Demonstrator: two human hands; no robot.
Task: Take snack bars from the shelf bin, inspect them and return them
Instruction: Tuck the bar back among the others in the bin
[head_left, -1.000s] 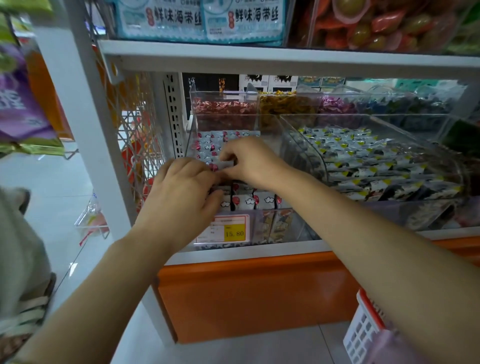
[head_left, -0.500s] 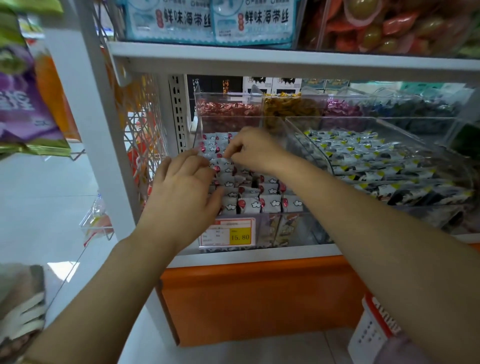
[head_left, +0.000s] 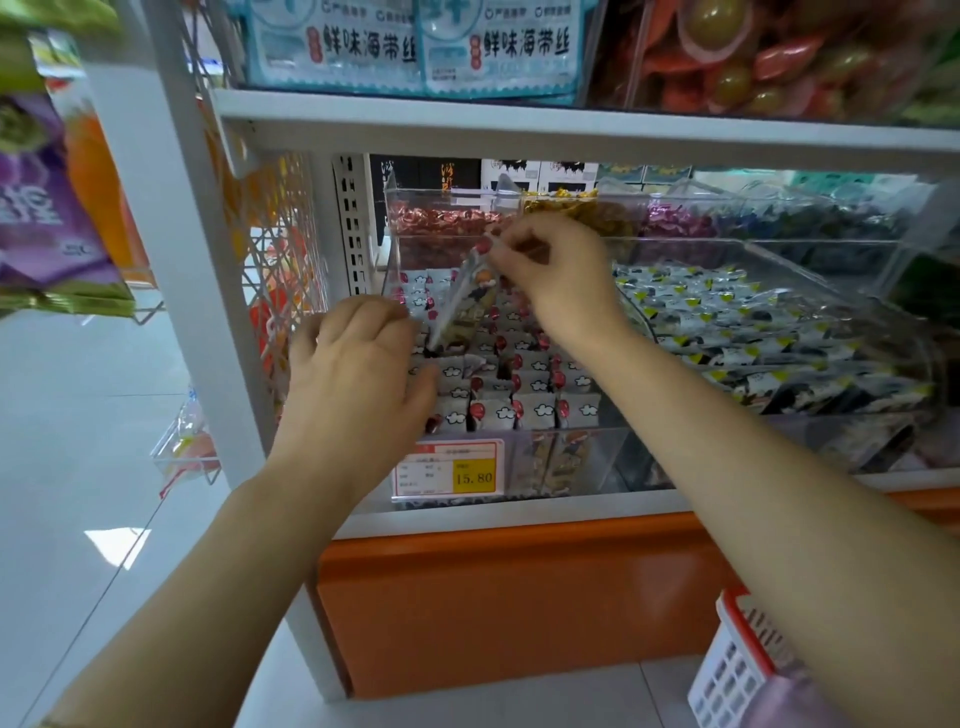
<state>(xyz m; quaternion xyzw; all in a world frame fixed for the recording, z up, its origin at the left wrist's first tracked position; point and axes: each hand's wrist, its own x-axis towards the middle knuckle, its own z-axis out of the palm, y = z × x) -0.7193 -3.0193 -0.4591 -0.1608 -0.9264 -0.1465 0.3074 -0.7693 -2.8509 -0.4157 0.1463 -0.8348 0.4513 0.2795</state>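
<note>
With right hand (head_left: 561, 275) pinching one snack bar (head_left: 462, 299), just drawn up tilted from the shelf bin (head_left: 613, 457), lower end among the rows, rests left hand (head_left: 358, 374) there, grip unclear; seems ready to inspect.

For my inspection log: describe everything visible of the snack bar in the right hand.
The snack bar is a slim pack: whitish, red spot at top, cartoon print. It tilts, top leaning right, pinched at that end by the right hand; its lower end sits among packed bars in the clear bin.
</note>
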